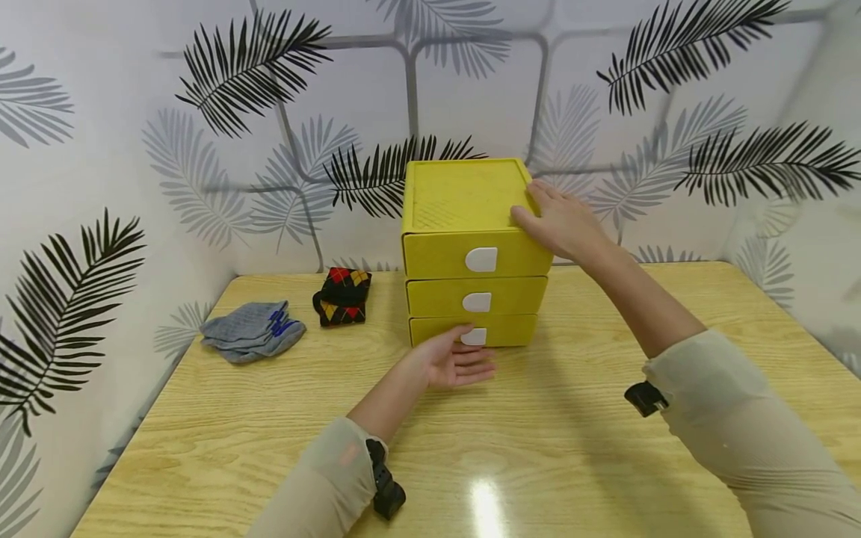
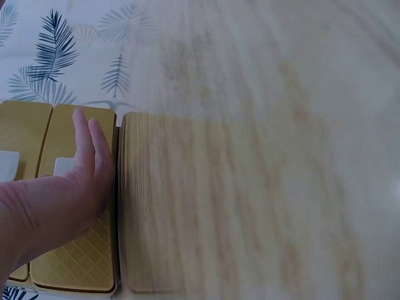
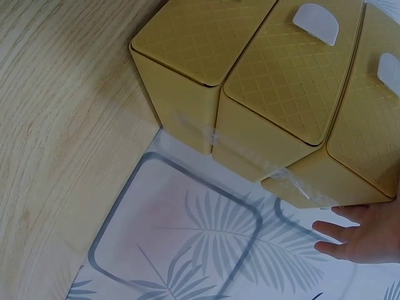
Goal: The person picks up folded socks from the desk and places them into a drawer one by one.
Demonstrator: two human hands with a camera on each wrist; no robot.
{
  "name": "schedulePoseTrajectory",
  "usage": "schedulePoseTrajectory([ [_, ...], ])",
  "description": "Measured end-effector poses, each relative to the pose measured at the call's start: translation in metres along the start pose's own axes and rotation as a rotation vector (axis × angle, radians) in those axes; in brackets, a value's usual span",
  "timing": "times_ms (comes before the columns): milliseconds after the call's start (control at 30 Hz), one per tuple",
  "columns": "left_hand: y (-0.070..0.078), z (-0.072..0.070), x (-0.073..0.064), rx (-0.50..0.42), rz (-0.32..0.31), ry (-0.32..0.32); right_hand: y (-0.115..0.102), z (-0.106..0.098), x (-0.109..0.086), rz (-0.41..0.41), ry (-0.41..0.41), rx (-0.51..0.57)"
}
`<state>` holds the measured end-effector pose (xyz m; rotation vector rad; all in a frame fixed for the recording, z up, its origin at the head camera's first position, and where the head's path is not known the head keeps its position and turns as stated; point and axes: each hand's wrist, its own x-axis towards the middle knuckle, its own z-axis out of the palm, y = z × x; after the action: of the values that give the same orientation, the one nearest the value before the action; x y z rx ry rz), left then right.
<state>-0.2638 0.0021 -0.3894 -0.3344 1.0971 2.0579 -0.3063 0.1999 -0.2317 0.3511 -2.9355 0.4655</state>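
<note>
A yellow three-drawer box point(image 1: 474, 254) stands upright at the back of the table, its drawers pushed in, each with a white handle point(image 1: 481, 259). My left hand point(image 1: 447, 362) is at the front of the bottom drawer point(image 2: 72, 256), fingers extended beside its handle and thumb near the drawer front. Over the top right edge of the box lies my right hand point(image 1: 565, 224), the thumb on top. In the right wrist view, the right hand's fingers point(image 3: 340, 234) look fairly straight along the box side.
Left of the box lie folded black argyle socks point(image 1: 343, 297) with red and yellow diamonds, and grey socks point(image 1: 252, 332) with blue marks. A leaf-patterned wall point(image 1: 363, 97) stands behind the wooden table point(image 1: 538, 448). Clear tape point(image 3: 275, 172) crosses the box side.
</note>
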Motion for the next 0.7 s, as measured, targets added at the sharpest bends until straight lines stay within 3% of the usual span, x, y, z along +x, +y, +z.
schedulePoseTrajectory([
  [400,-0.006,0.005,-0.005,-0.054,0.005,0.074,0.001,0.002,0.001,0.002,0.0,0.007],
  [700,-0.022,0.005,-0.021,-0.02,-0.007,0.055,0.002,0.001,0.001,-0.006,-0.005,0.021],
])
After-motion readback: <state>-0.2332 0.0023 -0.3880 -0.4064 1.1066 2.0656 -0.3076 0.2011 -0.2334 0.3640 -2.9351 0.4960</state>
